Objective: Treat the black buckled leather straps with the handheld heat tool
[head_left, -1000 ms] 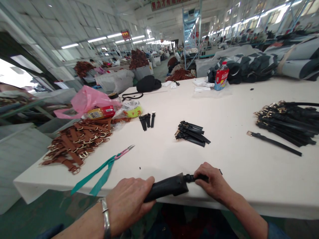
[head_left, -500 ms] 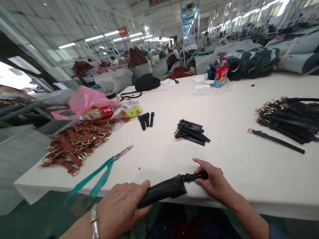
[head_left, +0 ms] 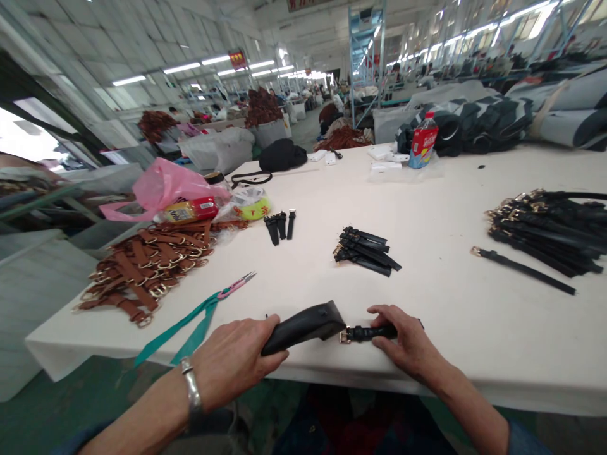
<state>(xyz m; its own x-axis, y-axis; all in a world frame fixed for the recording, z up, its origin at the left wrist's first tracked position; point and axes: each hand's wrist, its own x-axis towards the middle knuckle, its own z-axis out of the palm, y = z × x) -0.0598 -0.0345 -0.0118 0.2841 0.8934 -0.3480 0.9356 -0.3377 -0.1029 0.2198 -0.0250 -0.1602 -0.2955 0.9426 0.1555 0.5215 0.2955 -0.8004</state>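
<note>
My left hand (head_left: 237,354), a silver bracelet at its wrist, is wrapped round a thick, black, slightly curved object (head_left: 303,325) with a broad squared end; I cannot tell its exact kind. That end is raised just left of a gold buckle on a short black buckle strap (head_left: 363,333). My right hand (head_left: 403,338) grips this strap near the table's front edge, its palm covering part of the strap. Beyond the hands lies a small pile of short black straps (head_left: 365,249). Pink-handled thread snips (head_left: 236,285) with a green ribbon lie to the left.
Brown buckle straps (head_left: 142,272) are heaped on the left of the white table (head_left: 303,272), beside a pink bag (head_left: 165,186). More short black straps (head_left: 279,227) lie farther back. Long black straps (head_left: 545,227) are piled right, one lying apart. A red-labelled bottle (head_left: 423,142) stands behind.
My left hand has lifted the thick black object up and slightly left, off the strap's buckle end, so the gold buckle now shows. My right hand stays almost in place on the strap.
</note>
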